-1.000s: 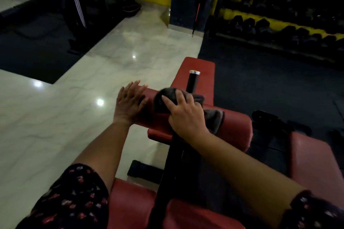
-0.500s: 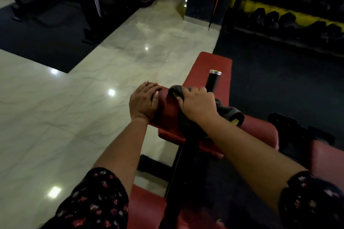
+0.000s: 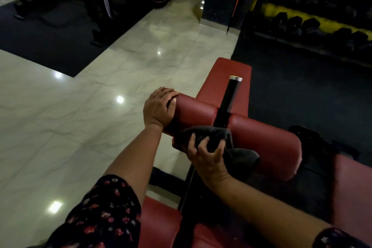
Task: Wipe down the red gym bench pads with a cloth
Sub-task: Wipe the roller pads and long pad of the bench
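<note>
Nearest, the right hand [image 3: 209, 159] grips a bunched dark grey cloth [image 3: 241, 159], fingers curled round it, against the near lower face of the padded red cylindrical roller [image 3: 265, 141]. A second ago the cloth lay on the roller's top, so the wipe has swept downward. The left hand [image 3: 159, 108] cups the roller's left end, steadying it. Beyond, a silver-capped black metal post [image 3: 231, 94] stands before a flat red bench pad [image 3: 227, 72], probably unwiped.

The person wears a dark garment [image 3: 84, 233] printed all over with small flowers — red, pink and pale — whose left sleeve [image 3: 108, 207] and right sleeve [image 3: 340, 237] stop short, leaving all bare from there to the left hand [image 3: 159, 108] and right hand [image 3: 207, 159].
</note>
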Action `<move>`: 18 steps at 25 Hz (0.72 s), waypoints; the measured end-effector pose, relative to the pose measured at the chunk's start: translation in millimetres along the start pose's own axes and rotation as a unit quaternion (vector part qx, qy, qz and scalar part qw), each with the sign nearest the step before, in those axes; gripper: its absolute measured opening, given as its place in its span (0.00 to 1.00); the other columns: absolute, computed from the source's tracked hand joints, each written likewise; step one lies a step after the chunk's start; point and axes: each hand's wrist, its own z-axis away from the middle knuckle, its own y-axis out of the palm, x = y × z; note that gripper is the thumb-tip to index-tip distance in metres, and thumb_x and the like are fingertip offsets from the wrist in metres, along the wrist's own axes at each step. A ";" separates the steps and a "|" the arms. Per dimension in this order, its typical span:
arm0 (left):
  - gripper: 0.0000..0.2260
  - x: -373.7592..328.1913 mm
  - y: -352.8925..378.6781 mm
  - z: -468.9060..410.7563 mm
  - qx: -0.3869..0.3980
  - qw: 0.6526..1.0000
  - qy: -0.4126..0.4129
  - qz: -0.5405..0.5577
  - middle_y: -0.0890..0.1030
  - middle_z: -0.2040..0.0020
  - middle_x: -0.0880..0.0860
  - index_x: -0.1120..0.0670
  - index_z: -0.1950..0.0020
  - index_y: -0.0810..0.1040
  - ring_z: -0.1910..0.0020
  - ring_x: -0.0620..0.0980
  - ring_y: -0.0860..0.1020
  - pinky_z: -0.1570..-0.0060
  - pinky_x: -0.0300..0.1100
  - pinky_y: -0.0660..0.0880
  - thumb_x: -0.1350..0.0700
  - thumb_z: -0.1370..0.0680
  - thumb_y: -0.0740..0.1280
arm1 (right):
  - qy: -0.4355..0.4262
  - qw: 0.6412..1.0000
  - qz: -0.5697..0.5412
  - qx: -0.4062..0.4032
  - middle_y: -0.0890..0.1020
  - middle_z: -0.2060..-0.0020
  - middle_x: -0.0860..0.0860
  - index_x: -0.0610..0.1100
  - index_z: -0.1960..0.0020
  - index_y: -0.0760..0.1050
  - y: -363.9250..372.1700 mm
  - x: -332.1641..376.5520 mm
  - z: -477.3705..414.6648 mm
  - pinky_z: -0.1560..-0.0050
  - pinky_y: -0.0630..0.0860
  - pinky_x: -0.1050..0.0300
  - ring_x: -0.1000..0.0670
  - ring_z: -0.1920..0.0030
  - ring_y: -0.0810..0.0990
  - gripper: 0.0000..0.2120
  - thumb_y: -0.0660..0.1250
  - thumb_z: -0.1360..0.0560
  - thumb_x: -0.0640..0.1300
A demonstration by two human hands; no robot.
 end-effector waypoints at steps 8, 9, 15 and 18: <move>0.21 19.9 -11.3 8.7 0.022 0.998 0.019 0.061 0.76 0.34 0.54 0.52 0.36 0.80 0.33 0.56 0.72 0.38 0.53 0.74 0.46 0.21 0.55 | -0.047 0.989 -0.103 -0.096 0.74 0.37 0.48 0.55 0.32 0.72 -14.3 -43.4 -52.5 0.39 0.49 0.16 0.37 0.44 0.72 0.22 0.63 0.25 0.56; 0.20 27.8 -12.2 19.1 0.007 0.998 0.010 0.059 0.75 0.32 0.54 0.51 0.34 0.78 0.33 0.56 0.72 0.38 0.53 0.74 0.46 0.20 0.55 | 0.000 0.986 -0.154 -0.059 0.74 0.36 0.49 0.57 0.31 0.71 -22.8 -54.3 -62.1 0.40 0.51 0.16 0.36 0.44 0.73 0.26 0.65 0.28 0.60; 0.22 22.9 -3.2 50.2 0.016 0.997 -0.024 0.077 0.61 0.23 0.53 0.48 0.23 0.62 0.26 0.56 0.63 0.31 0.52 0.67 0.46 0.17 0.51 | 0.191 0.890 -0.356 0.208 0.71 0.35 0.50 0.61 0.28 0.63 -38.7 -103.5 -125.6 0.44 0.68 0.41 0.38 0.42 0.72 0.26 0.58 0.25 0.59; 0.23 16.6 -3.9 53.1 0.020 0.994 -0.059 0.095 0.58 0.21 0.51 0.47 0.22 0.61 0.25 0.56 0.60 0.29 0.51 0.64 0.45 0.18 0.49 | 0.222 0.857 -0.373 0.278 0.74 0.40 0.48 0.57 0.32 0.70 -32.2 -111.1 -151.5 0.42 0.68 0.41 0.39 0.42 0.74 0.22 0.56 0.25 0.57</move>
